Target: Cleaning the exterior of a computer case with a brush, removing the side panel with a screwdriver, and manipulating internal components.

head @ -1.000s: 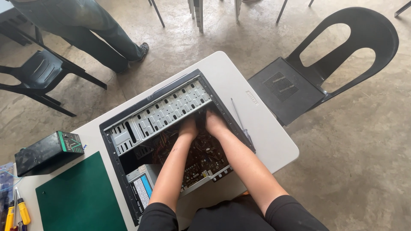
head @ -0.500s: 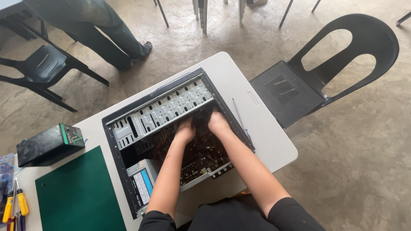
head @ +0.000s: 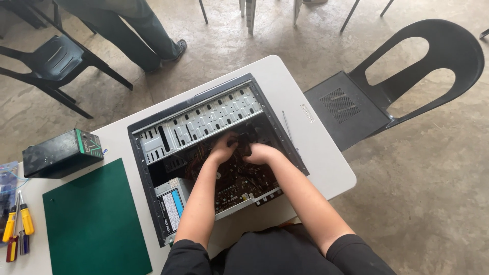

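An open computer case (head: pixel 204 153) lies on its side on the white worktop (head: pixel 326 168), and both hands are deep inside it. The left hand (head: pixel 222 148) and the right hand (head: pixel 261 153) meet over a dark part (head: pixel 246 141) that sits on the motherboard (head: pixel 239 183), near the far right corner of the case, just below the perforated drive cage (head: pixel 204 119). The left fingers curl around the part's left side. The right fingers bend down over its near edge, pressed together as far as the view shows, but the tips are hidden, so I cannot tell whether they pinch anything.

The step in hand looks like work on that part itself: either seating it or freeing it from the board. From the way both hands close on it, the next move likely calls for an even grip from both sides and a straight pull or push, square to the board, so that nothing beneath is bent.

The power supply (head: pixel 170 203) sits in the near left corner of the case. To the left of the case lies a green mat (head: pixel 94 219), and beyond it a dark box (head: pixel 61 153). Screwdrivers (head: pixel 18 224) with yellow handles lie at the left edge. A thin rod (head: pixel 287 126) rests on the worktop to the right of the case. A black chair (head: pixel 397 86) stands to the right, and another person's legs (head: pixel 132 30) show at the far left.
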